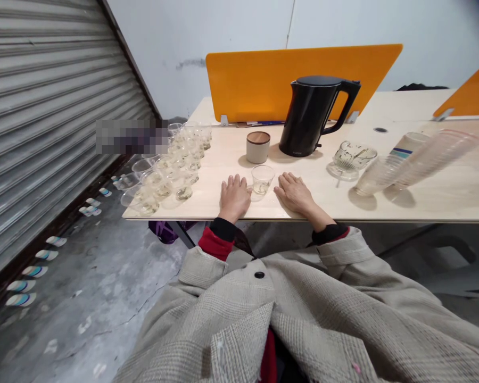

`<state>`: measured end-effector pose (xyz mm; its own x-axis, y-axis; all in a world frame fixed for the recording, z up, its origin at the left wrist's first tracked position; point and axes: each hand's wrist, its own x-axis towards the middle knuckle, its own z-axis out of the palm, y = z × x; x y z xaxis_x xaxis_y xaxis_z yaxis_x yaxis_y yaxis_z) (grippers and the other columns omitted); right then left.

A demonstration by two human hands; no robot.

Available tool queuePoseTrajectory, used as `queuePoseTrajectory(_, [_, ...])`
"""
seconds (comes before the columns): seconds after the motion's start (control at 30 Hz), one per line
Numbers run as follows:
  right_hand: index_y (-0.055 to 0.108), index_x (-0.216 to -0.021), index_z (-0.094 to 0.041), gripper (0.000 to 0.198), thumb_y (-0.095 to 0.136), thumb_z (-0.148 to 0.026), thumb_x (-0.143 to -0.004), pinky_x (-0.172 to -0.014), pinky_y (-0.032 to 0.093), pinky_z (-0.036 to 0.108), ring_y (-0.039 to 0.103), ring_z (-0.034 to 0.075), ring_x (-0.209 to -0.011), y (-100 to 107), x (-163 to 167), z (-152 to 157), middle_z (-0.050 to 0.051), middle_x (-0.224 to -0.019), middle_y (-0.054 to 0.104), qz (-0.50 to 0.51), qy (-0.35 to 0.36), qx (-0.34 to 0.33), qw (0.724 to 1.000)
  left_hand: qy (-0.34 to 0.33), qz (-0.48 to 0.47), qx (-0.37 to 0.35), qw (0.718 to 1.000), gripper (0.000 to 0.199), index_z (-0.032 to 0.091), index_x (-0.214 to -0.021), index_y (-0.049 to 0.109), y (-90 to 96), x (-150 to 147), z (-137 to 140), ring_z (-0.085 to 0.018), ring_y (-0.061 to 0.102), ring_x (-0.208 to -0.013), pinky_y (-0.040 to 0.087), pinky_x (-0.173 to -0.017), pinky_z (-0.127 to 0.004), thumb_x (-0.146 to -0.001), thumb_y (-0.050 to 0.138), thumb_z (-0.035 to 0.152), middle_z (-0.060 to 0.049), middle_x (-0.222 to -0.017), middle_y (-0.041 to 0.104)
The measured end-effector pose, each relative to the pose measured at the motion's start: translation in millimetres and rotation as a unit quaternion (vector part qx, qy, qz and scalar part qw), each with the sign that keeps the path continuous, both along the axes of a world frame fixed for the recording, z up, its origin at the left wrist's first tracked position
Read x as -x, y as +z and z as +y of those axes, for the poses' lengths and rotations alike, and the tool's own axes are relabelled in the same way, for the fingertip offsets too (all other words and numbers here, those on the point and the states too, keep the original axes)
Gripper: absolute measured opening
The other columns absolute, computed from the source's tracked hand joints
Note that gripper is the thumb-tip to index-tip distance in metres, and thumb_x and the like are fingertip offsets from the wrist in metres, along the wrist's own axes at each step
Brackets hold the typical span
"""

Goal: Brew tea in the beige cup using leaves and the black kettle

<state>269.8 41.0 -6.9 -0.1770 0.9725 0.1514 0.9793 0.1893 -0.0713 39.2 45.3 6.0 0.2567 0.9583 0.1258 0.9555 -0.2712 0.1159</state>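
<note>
Between my two hands stands a clear plastic cup (262,180) with a little pale liquid and dark bits at its bottom. My left hand (235,198) lies flat on the table just left of the cup, fingers stretched out and empty. On the cup's other side, my right hand (294,193) rests palm down with nothing in it. Behind the cup is a grey canister (258,151) with a brown wooden lid. A black electric kettle (309,117) stands behind and right of the canister, its handle to the right.
Many similar cups (183,187) with some liquid crowd the table's left end. To the right are a glass bowl (353,155) with dark bits and tilted stacks of clear cups (431,159). An orange divider (247,85) rises behind the kettle. Small cups line the floor along a shutter (51,106).
</note>
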Motion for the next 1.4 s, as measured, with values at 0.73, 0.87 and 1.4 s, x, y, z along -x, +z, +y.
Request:
queuePoseTrajectory(0.73, [0.055,-0.147,-0.006,0.057,0.031,-0.042,-0.111,-0.125,0.033,0.060,0.040,0.040,-0.155,2.9,0.6,-1.1,0.025,-0.166,0.048,-0.003,0.003,0.003,1.000,-0.003,-0.004,0.005,1.000,0.061,0.016,-0.164,0.045,-1.1,0.2,2.4,-0.036,0.028,-0.167,0.024,-0.136,-0.058,-0.113,0.025,0.042,-0.014,-0.178,0.037])
queuePoseTrajectory(0.87, [0.056,-0.147,-0.006,0.057,0.030,-0.042,-0.111,-0.125,0.033,0.061,0.040,0.040,-0.155,1.0,0.1,-0.2,0.026,-0.165,0.049,-0.004,0.006,-0.002,1.000,-0.003,-0.002,0.005,1.000,0.061,0.015,-0.165,0.044,-1.7,0.0,2.6,-0.036,0.028,-0.167,0.023,-0.136,-0.058,-0.113,0.026,0.042,-0.015,-0.178,0.037])
queuePoseTrajectory(1.4, [0.046,-0.159,0.000,0.065,0.033,-0.039,-0.109,-0.128,0.035,0.053,0.040,0.038,-0.158,7.7,-5.9,-3.4,0.027,-0.172,0.039,0.090,-0.034,-0.029,0.995,-0.001,-0.006,0.010,1.000,0.060,0.015,-0.164,0.045,3.9,-0.4,-0.6,-0.036,0.029,-0.167,0.023,-0.136,-0.057,-0.113,0.029,0.041,-0.015,-0.178,0.037])
